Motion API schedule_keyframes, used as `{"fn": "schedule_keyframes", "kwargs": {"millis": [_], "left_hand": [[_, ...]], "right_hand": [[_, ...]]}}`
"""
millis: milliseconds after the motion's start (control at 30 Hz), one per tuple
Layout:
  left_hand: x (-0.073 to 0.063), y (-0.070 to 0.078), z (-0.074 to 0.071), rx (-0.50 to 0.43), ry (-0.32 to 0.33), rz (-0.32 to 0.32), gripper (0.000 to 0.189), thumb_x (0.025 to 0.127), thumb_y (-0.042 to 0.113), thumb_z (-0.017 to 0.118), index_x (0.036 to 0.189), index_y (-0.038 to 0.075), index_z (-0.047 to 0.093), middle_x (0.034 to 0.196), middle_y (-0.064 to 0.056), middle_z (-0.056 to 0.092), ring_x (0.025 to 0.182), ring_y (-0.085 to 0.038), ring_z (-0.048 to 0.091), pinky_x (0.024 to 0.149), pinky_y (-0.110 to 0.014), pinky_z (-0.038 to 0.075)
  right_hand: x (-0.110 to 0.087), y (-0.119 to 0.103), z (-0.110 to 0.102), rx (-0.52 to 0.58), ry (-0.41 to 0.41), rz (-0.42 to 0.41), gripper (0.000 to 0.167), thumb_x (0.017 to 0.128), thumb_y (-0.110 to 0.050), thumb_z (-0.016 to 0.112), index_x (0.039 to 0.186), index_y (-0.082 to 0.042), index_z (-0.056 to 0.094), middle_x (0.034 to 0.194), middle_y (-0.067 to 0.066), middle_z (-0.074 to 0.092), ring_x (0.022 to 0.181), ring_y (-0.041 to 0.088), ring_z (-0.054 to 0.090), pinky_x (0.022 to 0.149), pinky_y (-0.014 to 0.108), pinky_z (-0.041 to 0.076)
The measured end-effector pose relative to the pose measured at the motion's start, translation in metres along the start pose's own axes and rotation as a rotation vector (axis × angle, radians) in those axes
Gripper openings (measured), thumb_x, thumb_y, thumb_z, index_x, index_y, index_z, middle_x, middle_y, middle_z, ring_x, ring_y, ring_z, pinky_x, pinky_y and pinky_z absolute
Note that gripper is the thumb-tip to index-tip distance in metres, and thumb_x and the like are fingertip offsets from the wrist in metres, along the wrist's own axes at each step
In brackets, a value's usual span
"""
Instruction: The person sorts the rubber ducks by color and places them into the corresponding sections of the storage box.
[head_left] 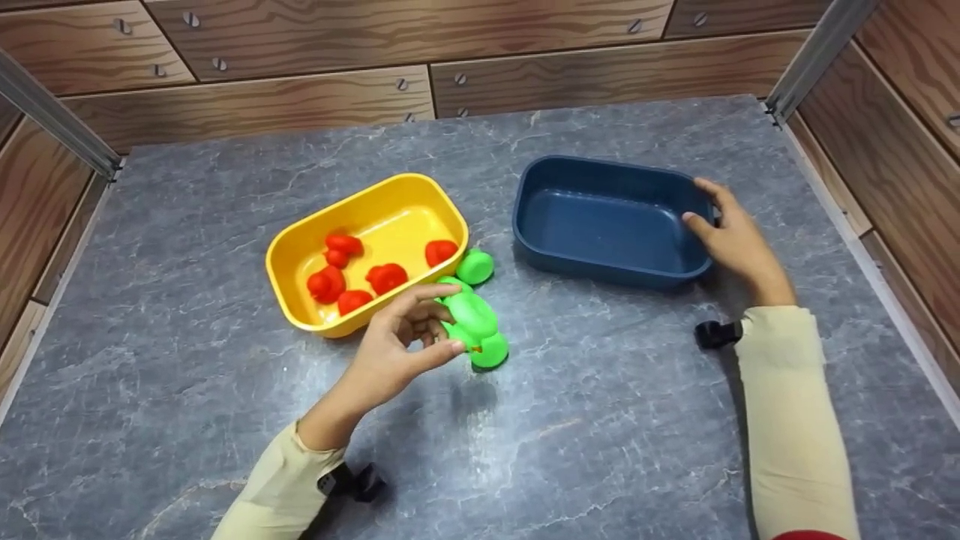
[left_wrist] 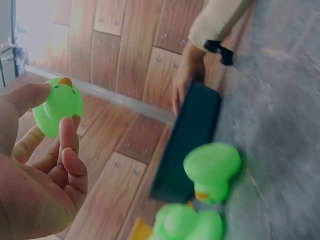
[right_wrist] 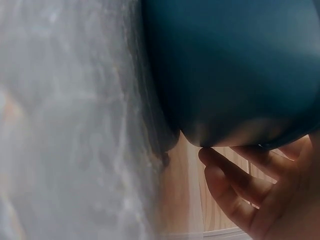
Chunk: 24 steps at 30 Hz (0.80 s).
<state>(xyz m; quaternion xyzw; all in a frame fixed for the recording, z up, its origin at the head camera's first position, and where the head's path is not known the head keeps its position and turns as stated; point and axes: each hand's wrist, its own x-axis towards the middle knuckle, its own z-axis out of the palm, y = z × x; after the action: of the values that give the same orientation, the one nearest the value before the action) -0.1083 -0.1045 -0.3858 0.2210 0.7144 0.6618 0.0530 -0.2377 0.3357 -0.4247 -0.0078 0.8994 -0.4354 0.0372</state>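
Pale beige sleeves come nearest, the cloth softly creased, with a black wrist mount at each cuff; beyond the left cuff, the left hand pinches a green duck between thumb and fingertips, a light hold that, I'd say, stops the small rounded body slipping and leaves its orange beak uncovered; it hangs over the middle of the grey tabletop, apparently raised off it; the right hand, off to the right, grips the end wall of a blue tub, thumb over the rim and fingers outside, I suppose to steady it.

More green ducks lie around the held one, between the tubs, one close beside a yellow tub; they look smooth, like soft vinyl, though I can't be sure; to the left, the yellow tub sits at a slant, glossy and round-cornered; its red ducks are presumably grouped by colour; the blue tub is duller, similarly oblong. Marble-like veins run through the tabletop; wood-patterned panels stand along the far side.
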Motion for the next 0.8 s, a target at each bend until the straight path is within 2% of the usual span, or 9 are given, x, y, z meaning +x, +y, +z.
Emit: {"fn": "schedule_keyframes", "kwargs": {"millis": [200, 367, 600, 800], "left_hand": [[0.014, 0.014, 0.013, -0.026, -0.032, 0.020, 0.053, 0.080, 0.000, 0.074, 0.129, -0.003, 0.053, 0.093, -0.005, 0.062, 0.074, -0.010, 0.055, 0.065, -0.020, 0.041], [0.030, 0.019, 0.022, 0.030, -0.024, 0.046, 0.051, 0.082, 0.005, 0.074, 0.129, 0.003, 0.055, 0.093, -0.011, 0.064, 0.072, -0.011, 0.055, 0.063, -0.020, 0.041], [0.053, 0.017, 0.035, 0.108, 0.005, 0.075, 0.049, 0.084, 0.011, 0.073, 0.130, 0.010, 0.056, 0.097, -0.010, 0.068, 0.074, -0.014, 0.056, 0.063, -0.021, 0.040], [0.070, 0.011, 0.043, 0.085, 0.004, 0.059, 0.050, 0.085, 0.012, 0.073, 0.131, 0.011, 0.056, 0.098, -0.010, 0.068, 0.074, -0.014, 0.056, 0.066, -0.022, 0.041]], "right_hand": [[-0.002, 0.001, 0.000, -0.013, 0.003, -0.009, 0.065, 0.101, -0.027, 0.046, 0.155, -0.008, 0.014, 0.157, 0.029, 0.011, 0.141, 0.052, 0.019, 0.110, 0.064, 0.025], [-0.003, 0.000, -0.001, -0.007, 0.010, -0.001, 0.064, 0.101, -0.026, 0.046, 0.154, -0.008, 0.015, 0.158, 0.027, 0.012, 0.142, 0.050, 0.019, 0.111, 0.062, 0.025], [-0.002, 0.001, -0.001, 0.005, 0.001, 0.013, 0.064, 0.101, -0.026, 0.047, 0.155, -0.010, 0.015, 0.159, 0.025, 0.012, 0.142, 0.049, 0.020, 0.111, 0.061, 0.026], [0.000, 0.001, 0.000, 0.017, -0.012, 0.026, 0.065, 0.101, -0.025, 0.047, 0.155, -0.011, 0.014, 0.160, 0.024, 0.010, 0.143, 0.048, 0.020, 0.111, 0.060, 0.027]]}}
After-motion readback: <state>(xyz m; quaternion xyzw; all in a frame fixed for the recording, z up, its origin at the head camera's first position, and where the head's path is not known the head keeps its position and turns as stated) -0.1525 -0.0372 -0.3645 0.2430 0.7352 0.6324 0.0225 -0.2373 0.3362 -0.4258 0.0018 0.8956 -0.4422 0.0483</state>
